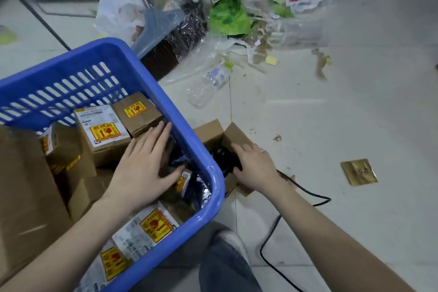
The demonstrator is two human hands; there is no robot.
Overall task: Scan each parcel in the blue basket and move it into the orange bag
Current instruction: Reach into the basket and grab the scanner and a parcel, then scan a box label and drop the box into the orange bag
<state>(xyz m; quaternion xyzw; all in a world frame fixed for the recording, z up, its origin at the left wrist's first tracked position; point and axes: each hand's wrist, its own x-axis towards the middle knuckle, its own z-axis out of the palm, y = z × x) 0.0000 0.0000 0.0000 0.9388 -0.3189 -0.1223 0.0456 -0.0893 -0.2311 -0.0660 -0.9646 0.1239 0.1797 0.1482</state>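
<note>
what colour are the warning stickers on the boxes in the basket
Yellow with red markings, as on this sticker in the blue basket; the head view shows them.

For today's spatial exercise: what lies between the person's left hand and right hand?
In the head view, the blue basket's rim and corner wall run between the left hand, inside the basket, and the right hand, which reaches into a small open cardboard box.

Blue basket (184,125) of parcels on the floor
Brown cardboard parcels (102,135) with yellow-and-red stickers lie jumbled inside it, some tilted.
</note>
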